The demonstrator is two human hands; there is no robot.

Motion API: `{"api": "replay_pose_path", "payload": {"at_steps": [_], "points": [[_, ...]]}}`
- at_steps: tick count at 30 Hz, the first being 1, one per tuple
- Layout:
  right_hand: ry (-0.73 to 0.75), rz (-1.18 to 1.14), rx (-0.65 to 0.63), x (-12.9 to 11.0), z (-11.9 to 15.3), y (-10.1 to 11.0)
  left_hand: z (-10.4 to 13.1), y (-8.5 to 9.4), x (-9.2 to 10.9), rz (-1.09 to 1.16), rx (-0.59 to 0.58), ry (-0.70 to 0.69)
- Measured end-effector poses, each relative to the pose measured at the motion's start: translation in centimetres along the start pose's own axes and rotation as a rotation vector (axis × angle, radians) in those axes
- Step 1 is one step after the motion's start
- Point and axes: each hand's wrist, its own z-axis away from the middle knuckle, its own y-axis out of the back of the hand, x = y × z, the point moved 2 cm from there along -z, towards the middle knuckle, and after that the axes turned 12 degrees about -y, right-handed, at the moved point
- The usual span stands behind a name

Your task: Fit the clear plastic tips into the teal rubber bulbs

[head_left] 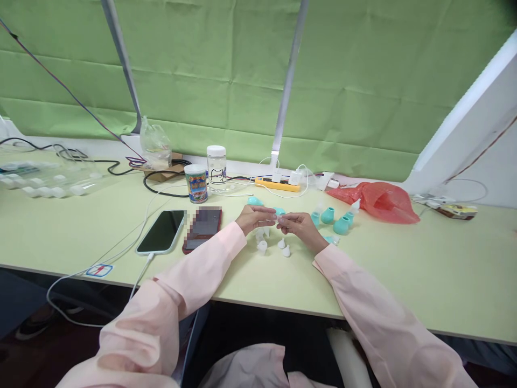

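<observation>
My left hand [255, 217] and my right hand [298, 224] meet above the table, fingertips pinched round a small whitish translucent piece [277, 217] that the fingers mostly cover. Just below them lie a clear plastic cup-shaped part [262, 247] and two small white pointed tips [284, 247]. Several teal rubber bulbs [328, 215] stand to the right of my right hand, one of them with a clear nozzle [356, 206] on it. Behind my hands, another teal bulb [254, 201] lies on the table.
Two phones [162, 231] [203, 229] lie left of my hands, one with a white cable. Behind are a printed can [196, 184], a lidded clear jar [217, 168] and a yellow power strip [278, 184]. A red plastic bag [377, 201] lies at the right, clear bottles [52, 180] far left.
</observation>
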Motion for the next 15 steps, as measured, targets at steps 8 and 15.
{"api": "replay_pose_path", "payload": {"at_steps": [8, 15], "points": [[0.382, 0.394, 0.495, -0.1, -0.3, 1.8, -0.7, 0.8, -0.1, 0.097, 0.215, -0.083], [0.54, 1.152, 0.527, 1.4, -1.1, 1.9, -0.3, 0.6, 0.0, 0.086, 0.207, -0.06]]}}
